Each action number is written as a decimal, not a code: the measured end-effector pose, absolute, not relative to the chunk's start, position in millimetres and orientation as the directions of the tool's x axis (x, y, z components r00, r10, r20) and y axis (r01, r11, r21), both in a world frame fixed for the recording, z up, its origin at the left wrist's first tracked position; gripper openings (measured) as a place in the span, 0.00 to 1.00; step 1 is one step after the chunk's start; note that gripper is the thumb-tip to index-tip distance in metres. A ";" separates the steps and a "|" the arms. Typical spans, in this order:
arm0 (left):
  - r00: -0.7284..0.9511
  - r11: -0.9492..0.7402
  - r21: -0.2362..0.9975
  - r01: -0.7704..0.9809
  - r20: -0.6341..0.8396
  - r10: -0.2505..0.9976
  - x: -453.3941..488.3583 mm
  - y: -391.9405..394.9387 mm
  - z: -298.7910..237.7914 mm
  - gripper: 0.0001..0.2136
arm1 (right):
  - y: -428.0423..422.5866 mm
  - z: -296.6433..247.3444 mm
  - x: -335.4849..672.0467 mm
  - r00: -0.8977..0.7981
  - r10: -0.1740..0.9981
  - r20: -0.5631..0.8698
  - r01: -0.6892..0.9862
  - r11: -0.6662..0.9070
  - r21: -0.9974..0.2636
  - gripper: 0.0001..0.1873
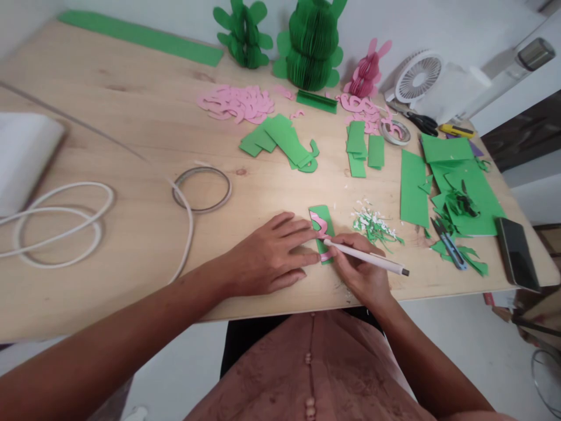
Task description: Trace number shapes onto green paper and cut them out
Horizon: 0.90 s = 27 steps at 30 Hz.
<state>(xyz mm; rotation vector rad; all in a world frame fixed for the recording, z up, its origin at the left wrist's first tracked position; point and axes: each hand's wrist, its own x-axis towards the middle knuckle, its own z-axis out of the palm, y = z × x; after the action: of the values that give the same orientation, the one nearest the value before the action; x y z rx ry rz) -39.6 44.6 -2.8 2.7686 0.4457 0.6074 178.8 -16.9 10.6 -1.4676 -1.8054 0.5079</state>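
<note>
A small green paper strip [325, 217] lies near the table's front edge with a curved pink paper cutout [319, 223] on top of it. My left hand [274, 254] lies flat, fingers stretched out, its fingertips on the cutout and the strip's left side. My right hand [362, 269] grips a white pen [372, 257], its tip at the strip near the cutout's edge. The fingers partly hide the middle of the cutout. Just right of the strip is a little heap of green and white paper scraps [372, 225].
Green strips [284, 140], pink cutouts [236, 103] and honeycomb paper figures [313, 47] stand or lie toward the wall. At right are a blue cutter [451, 245], a phone [518, 251], green sheets [477, 193] and a fan [418, 76]. A tape ring [201, 207] and white cable [99, 228] lie left.
</note>
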 end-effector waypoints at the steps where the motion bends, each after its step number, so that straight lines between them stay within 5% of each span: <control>1: 0.866 -0.919 0.322 0.229 0.363 0.344 -39.7 44.9 -2.9 0.15 | -16.9 10.6 178.7 -0.064 0.951 0.302 0.660 0.268 -0.702 0.03; 27: 0.876 -0.921 0.319 0.223 0.349 0.333 -40.6 46.3 -2.5 0.17 | -21.6 10.1 178.9 0.068 0.955 0.290 0.725 0.152 -0.672 0.03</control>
<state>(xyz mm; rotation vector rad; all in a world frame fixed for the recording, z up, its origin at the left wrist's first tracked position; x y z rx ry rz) -40.6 46.3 -2.5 2.7774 0.4194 0.5860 178.9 -21.6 10.1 -1.6240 -1.7069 0.4020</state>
